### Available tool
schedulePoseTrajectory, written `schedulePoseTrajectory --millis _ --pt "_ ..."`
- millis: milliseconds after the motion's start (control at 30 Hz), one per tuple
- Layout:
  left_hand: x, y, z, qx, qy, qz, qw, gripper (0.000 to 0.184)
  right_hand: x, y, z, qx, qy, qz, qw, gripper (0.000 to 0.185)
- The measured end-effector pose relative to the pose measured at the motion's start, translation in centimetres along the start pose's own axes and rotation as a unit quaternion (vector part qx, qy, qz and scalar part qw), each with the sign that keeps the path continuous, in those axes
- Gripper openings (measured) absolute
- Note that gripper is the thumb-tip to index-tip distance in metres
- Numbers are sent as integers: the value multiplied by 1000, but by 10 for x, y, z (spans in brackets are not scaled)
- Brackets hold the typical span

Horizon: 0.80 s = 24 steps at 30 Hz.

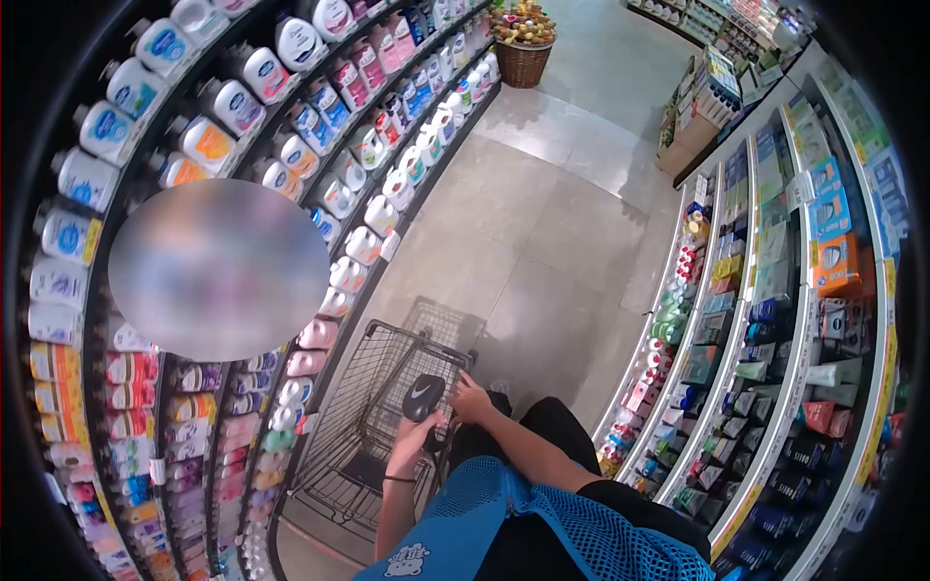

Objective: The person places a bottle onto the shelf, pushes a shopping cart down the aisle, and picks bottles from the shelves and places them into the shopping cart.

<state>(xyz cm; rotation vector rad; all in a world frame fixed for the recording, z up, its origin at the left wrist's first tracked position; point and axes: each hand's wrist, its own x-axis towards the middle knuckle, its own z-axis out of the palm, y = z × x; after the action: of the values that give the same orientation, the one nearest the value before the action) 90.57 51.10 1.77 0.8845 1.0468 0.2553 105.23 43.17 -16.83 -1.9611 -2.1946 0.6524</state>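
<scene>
A wire cart [366, 469] stands between stocked shelves [880, 387], a wicker basket [526, 66] beyond.

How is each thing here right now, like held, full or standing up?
Cart: standing on its wheels.
Black thing with a swoosh: held.
Left hand: closed around the black thing.
Right hand: bent, at the cart; touching unclear.
Wicker basket: filled.
White pump bottle: upright.
</scene>
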Motion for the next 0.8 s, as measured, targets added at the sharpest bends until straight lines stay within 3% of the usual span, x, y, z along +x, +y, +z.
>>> schedulePoseTrajectory --millis 200,333,433,500,700,800 --pt "67 55 67 14 -3 -15 1000 17 7 95 -55 1 -50 20 999 74" --pt "112 81 120 26 16 -4 1000 15 7 162 -75 -17 -32 22 999 72" --pt "147 95 164 -7 30 -13 999 16 7 214 -83 -8 54 4 998 69" --pt "172 110 205 11 44 -18 999 17 12 249 -108 -6 -19 15 1000 64" --pt "222 161 299 42 24 0 999 19 9 348 -158 -41 29 16 999 62" --pt "254 174 327 32 21 -20 999 18 14 394 -185 -27 0 27 999 63"
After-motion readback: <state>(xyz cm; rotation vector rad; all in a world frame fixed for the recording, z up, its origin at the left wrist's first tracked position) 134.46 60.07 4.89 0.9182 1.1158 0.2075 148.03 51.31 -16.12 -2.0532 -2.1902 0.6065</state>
